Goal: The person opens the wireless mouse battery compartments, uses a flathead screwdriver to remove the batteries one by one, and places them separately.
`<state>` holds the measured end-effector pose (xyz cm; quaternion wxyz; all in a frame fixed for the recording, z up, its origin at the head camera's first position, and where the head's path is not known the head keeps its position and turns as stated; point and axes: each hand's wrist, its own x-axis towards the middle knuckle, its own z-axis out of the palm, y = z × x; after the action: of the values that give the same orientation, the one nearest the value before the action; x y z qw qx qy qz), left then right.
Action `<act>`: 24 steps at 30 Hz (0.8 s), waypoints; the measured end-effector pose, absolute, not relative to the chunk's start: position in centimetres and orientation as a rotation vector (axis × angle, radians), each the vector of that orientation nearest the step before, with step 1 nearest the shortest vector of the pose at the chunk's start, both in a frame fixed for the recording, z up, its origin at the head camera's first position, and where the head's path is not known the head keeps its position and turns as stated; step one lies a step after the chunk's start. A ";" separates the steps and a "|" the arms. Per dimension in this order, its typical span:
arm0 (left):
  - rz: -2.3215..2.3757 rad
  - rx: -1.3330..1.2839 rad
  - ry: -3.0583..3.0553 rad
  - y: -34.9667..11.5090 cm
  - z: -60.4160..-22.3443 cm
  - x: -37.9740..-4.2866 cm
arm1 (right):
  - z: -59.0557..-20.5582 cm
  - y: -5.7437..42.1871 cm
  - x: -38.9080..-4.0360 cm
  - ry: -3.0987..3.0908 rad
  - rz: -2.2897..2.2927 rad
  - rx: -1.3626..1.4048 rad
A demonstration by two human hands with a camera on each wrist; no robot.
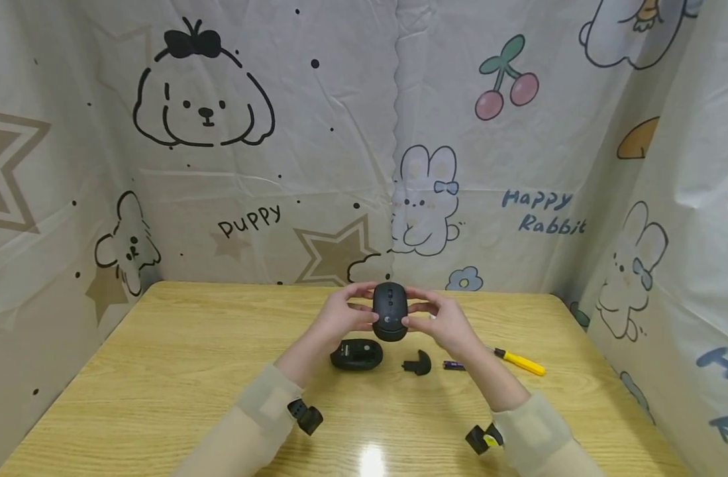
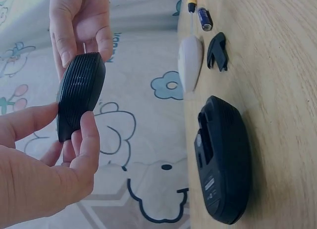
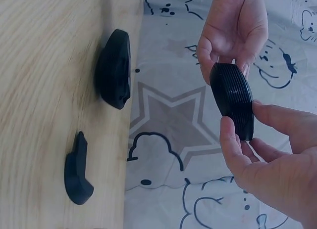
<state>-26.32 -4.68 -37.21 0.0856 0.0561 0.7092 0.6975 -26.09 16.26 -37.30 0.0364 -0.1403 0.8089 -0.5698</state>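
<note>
A black computer mouse (image 1: pixel 390 306) is held up over the table, its buttons and wheel facing the head camera. My left hand (image 1: pixel 338 317) grips one side between thumb and fingers, and my right hand (image 1: pixel 449 322) grips the other. Both wrist views show the ribbed edge of this mouse (image 2: pixel 81 93) between the fingertips. Below it, a second black mouse (image 1: pixel 358 355) lies upside down with an open hollow in its underside (image 2: pixel 205 140). To its right is a loose black cover piece (image 1: pixel 419 364) with a narrow tab.
A purple-and-black battery (image 1: pixel 454 365) lies partly behind the right forearm. Further right is a yellow-handled screwdriver (image 1: pixel 521 362). A white rounded object (image 2: pixel 190 63) stands near the screwdriver's shaft in the left wrist view. Printed curtains (image 1: pixel 334 165) surround the wooden table (image 1: pixel 179 397).
</note>
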 end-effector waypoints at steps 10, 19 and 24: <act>2.083 0.212 2.117 -5.3 -36.3 -25.0 | -36.3 15.9 -24.6 2.512 -1.712 -0.413; 2.107 0.241 2.145 -5.7 -35.8 -23.4 | -35.8 15.8 -23.1 2.547 -1.732 -0.454; 2.096 0.280 2.177 -6.1 -35.7 -22.8 | -35.8 15.6 -22.6 2.563 -1.749 -0.474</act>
<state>-22.81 -6.07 -35.72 0.0533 0.0921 0.7162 0.6897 -22.64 15.62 -35.79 0.0014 -0.1509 0.8166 -0.5571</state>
